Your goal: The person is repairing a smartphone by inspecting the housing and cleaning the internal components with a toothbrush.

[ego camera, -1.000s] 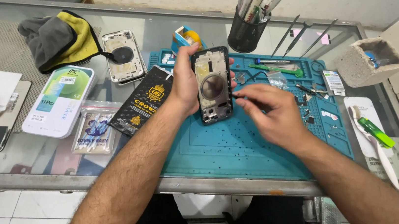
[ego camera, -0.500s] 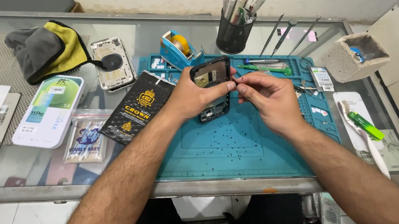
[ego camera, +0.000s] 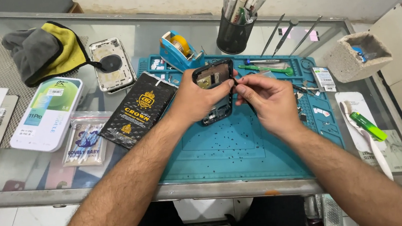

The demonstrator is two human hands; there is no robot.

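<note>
My left hand (ego camera: 194,100) grips a black phone frame (ego camera: 213,75), opened with its inner parts showing, tilted up on its lower end above the teal work mat (ego camera: 244,148). My right hand (ego camera: 265,102) is at the frame's right edge, thumb and forefinger pinched together on something thin and dark that I cannot make out. Both forearms reach in from the bottom of the head view.
On the glass table: a black pouch with gold print (ego camera: 137,109), a white phone box (ego camera: 47,114), a silver phone back (ego camera: 112,63), a grey-yellow cloth (ego camera: 45,49), a tape dispenser (ego camera: 178,48), a black tool cup (ego camera: 232,35), tweezers (ego camera: 285,34), a green screwdriver (ego camera: 266,69), a toothbrush (ego camera: 367,135).
The phone frame has been tipped from lying flat in my left hand to standing more upright. My right hand moved from its lower right side to its upper right edge.
</note>
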